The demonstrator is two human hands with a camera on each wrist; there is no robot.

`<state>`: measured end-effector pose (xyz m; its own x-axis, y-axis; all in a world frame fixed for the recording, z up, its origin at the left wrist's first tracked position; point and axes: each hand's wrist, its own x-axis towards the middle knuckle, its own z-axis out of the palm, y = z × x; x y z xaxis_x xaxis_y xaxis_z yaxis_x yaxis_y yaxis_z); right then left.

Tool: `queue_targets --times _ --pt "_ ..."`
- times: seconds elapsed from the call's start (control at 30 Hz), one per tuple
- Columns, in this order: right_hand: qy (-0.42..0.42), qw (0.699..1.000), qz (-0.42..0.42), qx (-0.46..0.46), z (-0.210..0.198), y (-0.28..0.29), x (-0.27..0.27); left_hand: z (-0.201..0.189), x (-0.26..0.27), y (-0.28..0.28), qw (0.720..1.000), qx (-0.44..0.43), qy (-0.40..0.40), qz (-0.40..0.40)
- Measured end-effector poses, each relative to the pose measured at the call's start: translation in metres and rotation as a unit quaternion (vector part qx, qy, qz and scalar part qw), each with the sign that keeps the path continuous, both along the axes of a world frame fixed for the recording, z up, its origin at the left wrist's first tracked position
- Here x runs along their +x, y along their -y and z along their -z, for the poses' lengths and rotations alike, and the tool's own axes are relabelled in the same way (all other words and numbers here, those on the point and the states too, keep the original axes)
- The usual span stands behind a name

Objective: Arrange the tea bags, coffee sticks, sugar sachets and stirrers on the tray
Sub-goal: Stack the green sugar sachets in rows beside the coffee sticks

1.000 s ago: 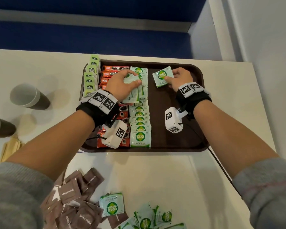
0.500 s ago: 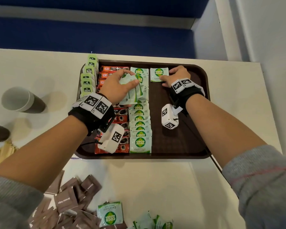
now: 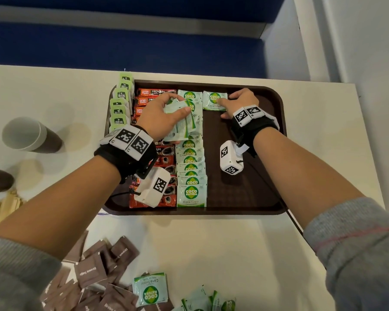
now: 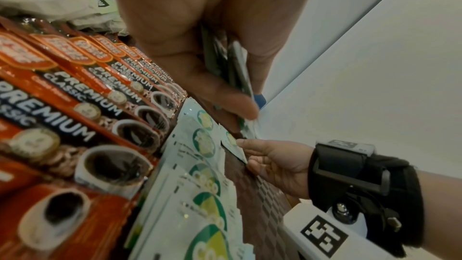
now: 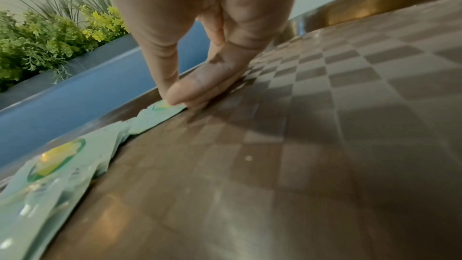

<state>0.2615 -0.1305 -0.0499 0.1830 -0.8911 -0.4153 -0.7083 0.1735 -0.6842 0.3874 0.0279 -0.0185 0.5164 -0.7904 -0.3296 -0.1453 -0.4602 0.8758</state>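
Observation:
On the brown tray (image 3: 238,198) lie a column of green tea bags (image 3: 120,104), red coffee sticks (image 3: 154,93) and a column of green-white sugar sachets (image 3: 191,176). Over that column's far part, my left hand (image 3: 177,104) grips a stack of sugar sachets (image 3: 182,124) between thumb and fingers; the stack (image 4: 237,66) shows edge-on in the left wrist view. My right hand (image 3: 230,102) pinches the right edge of a single sugar sachet (image 3: 213,101), which lies flat at the tray's far edge beside the column. Thumb and finger (image 5: 190,90) meet on that sachet (image 5: 155,114).
Brown sugar sachets (image 3: 94,277) and loose green sugar sachets (image 3: 149,290) lie on the white table near me. Two paper cups (image 3: 27,135) and wooden stirrers (image 3: 7,205) are at the left. The tray's right half (image 3: 256,108) is bare.
My right hand brought the single sachet from a tilted hold down flat onto the tray, next to the top of the sugar column. My left hand stays with its stack.

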Motion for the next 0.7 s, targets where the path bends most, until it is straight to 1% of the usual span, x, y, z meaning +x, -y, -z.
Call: queue_targets --times 0.07,0.13,0.2,0.27,0.3,0.33,0.43,0.5,0.6,0.7 --pt "-0.003 0.999 -0.014 -0.041 -0.002 -0.002 -0.001 -0.003 -0.002 -0.001 1.0 -0.004 -0.015 0.001" --pt "0.017 0.996 -0.056 -0.07 -0.01 -0.01 0.001 -0.006 -0.003 -0.003 0.999 -0.007 -0.036 -0.001" --pt "0.064 0.988 -0.137 -0.041 -0.021 -0.021 0.005 -0.005 -0.002 -0.004 0.998 -0.013 -0.056 -0.002" --pt "0.093 0.968 -0.233 0.006 -0.034 -0.034 0.007 -0.008 -0.004 -0.004 0.998 -0.024 -0.066 -0.003" --pt "0.105 0.958 -0.268 0.02 -0.038 -0.04 0.008 -0.007 -0.004 -0.004 0.998 -0.028 -0.06 -0.004" --pt "0.12 0.951 -0.285 0.027 -0.04 -0.043 0.008 -0.008 -0.005 -0.004 0.998 -0.035 -0.056 -0.006" --pt "0.175 0.943 -0.28 0.044 -0.043 -0.044 0.009 -0.012 -0.006 -0.008 0.994 -0.06 -0.086 -0.011" --pt "0.189 0.941 -0.275 0.056 -0.042 -0.043 0.007 -0.013 -0.006 -0.009 0.993 -0.067 -0.099 -0.009" --pt "0.211 0.936 -0.274 0.067 -0.046 -0.042 0.002 -0.015 -0.006 -0.01 0.992 -0.073 -0.098 -0.006" --pt "0.218 0.938 -0.259 0.08 -0.049 -0.042 -0.001 -0.017 -0.009 -0.01 0.993 -0.077 -0.09 -0.012"
